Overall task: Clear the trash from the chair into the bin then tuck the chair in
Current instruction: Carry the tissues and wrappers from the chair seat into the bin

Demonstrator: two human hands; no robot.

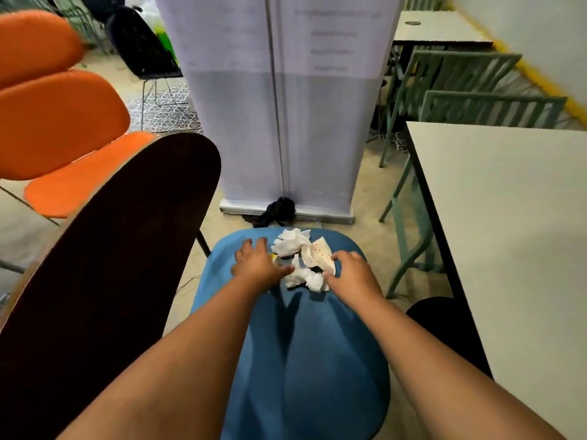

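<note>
Both hands reach forward over the blue chair seat, one on each side of a small pile of trash. The left hand lies flat on the seat with its fingers spread and nearly straight; its thumb side touches the crumpled white tissues. The right hand is on the other side of the pile, fingers bent down over the edge of a wrapper with red dots, which lies just beside its fingertips. It seems to press or begin to pinch the paper, but I cannot tell if it has really closed on it. Between the two hands more crumpled tissue lies near the wrists, and a small yellow scrap shows just beside the left hand.

The hands are placed this way, I think, to push the loose pieces together into one bundle, because light paper scatters easily when it is picked up one piece at a time. All the trash is on the far part of the seat, none is lifted yet.

No bin is clearly visible. To the right of the right hand stands a pale desk, probably where the chair must be tucked in later.
</note>
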